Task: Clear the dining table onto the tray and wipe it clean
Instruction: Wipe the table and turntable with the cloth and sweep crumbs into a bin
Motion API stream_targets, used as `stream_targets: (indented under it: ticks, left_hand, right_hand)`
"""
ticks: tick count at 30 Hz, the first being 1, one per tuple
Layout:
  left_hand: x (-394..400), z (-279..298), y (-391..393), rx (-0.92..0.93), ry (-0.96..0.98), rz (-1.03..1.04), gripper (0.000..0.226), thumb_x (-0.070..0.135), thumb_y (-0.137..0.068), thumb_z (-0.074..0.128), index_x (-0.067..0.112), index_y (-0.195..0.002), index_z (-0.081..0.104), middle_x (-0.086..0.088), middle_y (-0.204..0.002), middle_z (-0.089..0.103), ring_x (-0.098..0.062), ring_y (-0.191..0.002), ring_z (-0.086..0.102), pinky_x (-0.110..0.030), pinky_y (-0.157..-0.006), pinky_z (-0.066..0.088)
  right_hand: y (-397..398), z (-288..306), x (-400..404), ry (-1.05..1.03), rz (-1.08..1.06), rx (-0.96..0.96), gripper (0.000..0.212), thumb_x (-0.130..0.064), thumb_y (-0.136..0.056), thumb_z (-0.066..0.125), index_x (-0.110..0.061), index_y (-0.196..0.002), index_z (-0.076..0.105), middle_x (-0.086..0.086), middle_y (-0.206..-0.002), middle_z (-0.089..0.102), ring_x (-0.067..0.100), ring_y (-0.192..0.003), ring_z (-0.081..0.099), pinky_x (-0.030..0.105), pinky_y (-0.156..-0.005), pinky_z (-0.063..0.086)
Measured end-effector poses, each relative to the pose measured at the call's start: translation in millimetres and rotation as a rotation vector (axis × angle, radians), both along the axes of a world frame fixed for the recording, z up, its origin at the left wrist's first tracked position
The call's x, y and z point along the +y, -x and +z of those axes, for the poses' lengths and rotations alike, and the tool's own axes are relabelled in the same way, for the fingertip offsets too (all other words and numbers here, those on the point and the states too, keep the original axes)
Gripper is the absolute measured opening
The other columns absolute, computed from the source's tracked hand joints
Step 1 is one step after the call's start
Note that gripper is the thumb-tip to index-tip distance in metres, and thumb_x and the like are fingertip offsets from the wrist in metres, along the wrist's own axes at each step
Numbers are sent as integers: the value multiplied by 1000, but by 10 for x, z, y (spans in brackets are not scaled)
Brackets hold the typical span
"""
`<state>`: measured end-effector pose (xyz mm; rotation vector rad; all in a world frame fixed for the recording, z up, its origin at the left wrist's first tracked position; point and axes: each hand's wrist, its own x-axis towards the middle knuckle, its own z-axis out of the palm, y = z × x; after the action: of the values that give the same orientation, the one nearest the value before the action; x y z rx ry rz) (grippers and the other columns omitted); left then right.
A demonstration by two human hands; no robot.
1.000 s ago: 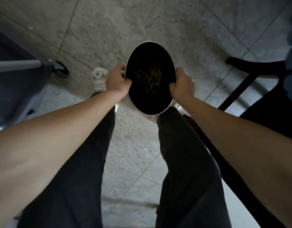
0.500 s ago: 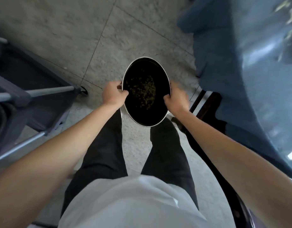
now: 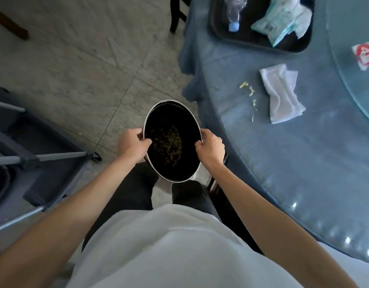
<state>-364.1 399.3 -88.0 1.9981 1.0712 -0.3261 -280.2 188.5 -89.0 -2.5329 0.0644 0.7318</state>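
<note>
I hold a round metal pot (image 3: 175, 169) with a dark inside and yellowish food scraps at its bottom, in front of my legs above the floor. My left hand (image 3: 132, 145) grips its left rim and my right hand (image 3: 211, 147) grips its right rim. To the right is the round dining table (image 3: 304, 163) under a blue cloth. On it lie a white cloth (image 3: 282, 93), yellow crumbs (image 3: 250, 93) and a black tray (image 3: 223, 36) holding a plastic bottle (image 3: 234, 15) and crumpled packaging (image 3: 283, 19).
A grey service cart (image 3: 34, 159) with metal bars stands at the left. A glass turntable (image 3: 356, 59) with a red-and-white packet (image 3: 365, 56) is at the far right. Dark chair legs (image 3: 177, 15) show beside the table's far edge. Tiled floor (image 3: 86, 59) lies between cart and table.
My view has swung right and upward, bringing the table, tray and cloth into sight. The pot stays held in both hands.
</note>
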Motion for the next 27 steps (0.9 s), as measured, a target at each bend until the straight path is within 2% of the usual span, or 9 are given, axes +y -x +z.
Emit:
stream_targets:
  ticks: [3, 7, 11, 15, 17, 21, 23, 25, 27]
  left_hand:
    - [-30, 16, -142, 9, 30, 11, 8, 6, -75, 67, 13, -77, 70, -6, -69, 72, -30, -70, 70, -44, -66, 59]
    - [-19, -1, -320, 63, 39, -5, 27, 11, -79, 69, 11, -105, 75, 0, -66, 67, -18, -61, 62, -27, -54, 44]
    - [-59, -36, -526, 64, 39, -46, 39, 13, -81, 70, 16, -120, 71, 0, -79, 70, -18, -73, 66, -29, -66, 49]
    - [-98, -99, -623, 84, 42, -32, 41, 12, -82, 69, 16, -123, 70, 2, -78, 69, -13, -71, 63, -29, -66, 48]
    - [-104, -119, -650, 97, 55, -8, 44, 13, -82, 69, 18, -125, 69, 0, -81, 71, -16, -74, 67, -33, -67, 54]
    - [-144, -153, -738, 144, 61, 30, 49, 20, -82, 71, 24, -131, 67, -2, -104, 74, -25, -94, 71, -40, -81, 60]
    - [-169, -188, -781, 158, 84, 80, 57, 22, -79, 71, 27, -136, 64, -2, -110, 75, -25, -94, 72, -44, -84, 62]
    - [-236, -159, -805, 151, 75, 101, 56, 17, -80, 70, 26, -135, 64, -1, -108, 75, -25, -92, 72, -46, -82, 63]
    - [-309, -121, -834, 136, 65, 127, 52, 10, -81, 69, 23, -132, 66, -1, -107, 75, -25, -93, 72, -45, -83, 62]
  right_hand:
    - [-135, -2, 1, 42, 39, -11, 46, -12, -93, 53, -27, -136, 60, 7, -122, 73, 36, -112, 66, 41, -88, 52]
    - [-298, -37, 7, 66, 42, 12, 44, -13, -95, 52, -25, -137, 60, 7, -122, 73, 37, -111, 66, 42, -88, 52]
    - [-514, -56, -40, 50, 43, 47, 45, -13, -92, 56, -27, -135, 60, 5, -120, 74, 38, -112, 65, 45, -93, 54]
    - [-668, -100, -55, 56, 90, 80, 47, -13, -92, 53, -21, -139, 56, 11, -118, 74, 41, -109, 65, 46, -92, 54]
    - [-692, -77, -58, 51, 159, 72, 47, -21, -95, 54, -19, -141, 54, 12, -117, 73, 41, -107, 66, 44, -89, 54]
    - [-832, 128, -184, -51, 155, -81, 31, -28, -99, 55, -24, -126, 69, 1, -103, 78, 28, -96, 72, 36, -82, 53]
    - [-1044, 190, -371, -91, 84, -158, 23, -31, -97, 58, -28, -113, 73, -3, -97, 78, 21, -91, 74, 36, -84, 57]
    - [-1334, 191, -663, -116, 21, -219, 21, -29, -96, 59, -24, -110, 75, -2, -99, 77, 19, -90, 73, 35, -85, 56]
    - [-1657, 191, -998, -86, -49, -284, 26, -24, -98, 57, -17, -117, 72, 4, -110, 74, 23, -100, 69, 28, -85, 47]
